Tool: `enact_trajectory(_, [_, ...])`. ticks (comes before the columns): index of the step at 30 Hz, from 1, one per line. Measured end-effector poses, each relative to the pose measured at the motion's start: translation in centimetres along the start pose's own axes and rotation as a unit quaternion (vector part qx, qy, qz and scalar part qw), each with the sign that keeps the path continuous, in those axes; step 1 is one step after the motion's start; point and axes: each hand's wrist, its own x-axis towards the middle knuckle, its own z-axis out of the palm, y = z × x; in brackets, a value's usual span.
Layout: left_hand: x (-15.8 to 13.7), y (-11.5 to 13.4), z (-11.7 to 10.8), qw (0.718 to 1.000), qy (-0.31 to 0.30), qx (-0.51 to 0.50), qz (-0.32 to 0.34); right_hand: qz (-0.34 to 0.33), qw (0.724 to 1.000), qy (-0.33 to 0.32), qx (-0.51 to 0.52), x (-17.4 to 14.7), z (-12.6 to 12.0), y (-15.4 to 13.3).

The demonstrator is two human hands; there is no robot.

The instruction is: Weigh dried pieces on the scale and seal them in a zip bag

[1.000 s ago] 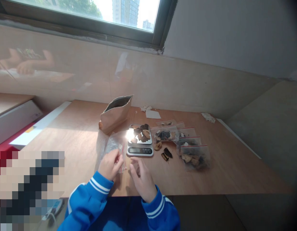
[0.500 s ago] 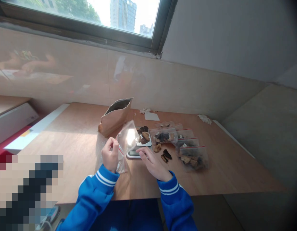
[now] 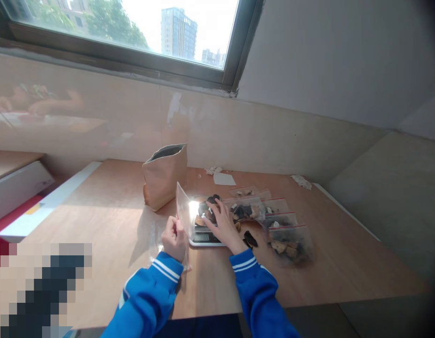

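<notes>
**Clear bag held upright beside the scale**

Under a wide window, a wooden surface [image 3: 115, 206] runs along a pale tiled wall. We see our left hand [image 3: 174, 238] with its fingers closed on the lower edge of a clear zip bag [image 3: 184, 213]. The bag stands on end, its long axis roughly vertical and its upper end pointing up and slightly away from us, just left of the kitchen scale [image 3: 205, 237]. Our right hand [image 3: 222, 223] lies over the scale's pan, fingers spread and curled down onto the dark dried pieces [image 3: 207, 211] piled there; we cannot tell whether they grip any. Behind the bag stands an open brown paper pouch [image 3: 164, 176]. To the right lie several filled bags [image 3: 281, 225] with red seals, close together, and a few loose pieces [image 3: 251, 238] just beside the scale.
</notes>
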Motion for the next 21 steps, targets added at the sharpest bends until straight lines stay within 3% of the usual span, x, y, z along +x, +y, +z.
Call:
enact_trajectory(6, [0.1, 0.1, -0.1, 1.000, 0.004, -0.003, -0.028, -0.020, 0.998, 0.059, -0.022, 0.1, 1.1, 0.3])
enact_trajectory(14, [0.3, -0.8, -0.1, 1.000, -0.018, 0.001, -0.023, -0.066, 0.994, 0.035, -0.074, 1.5, 0.1, 0.4])
enact_trajectory(18, [0.2, -0.4, -0.2, 1.000, -0.014, 0.000, -0.010, -0.008, 1.000, 0.015, -0.020, 2.2, -0.7, -0.1])
enact_trajectory(21, [0.0, 0.0, -0.1, 1.000, -0.008, -0.009, -0.018, 0.046, 0.992, 0.059, 0.105, 2.7, -2.1, -2.2])
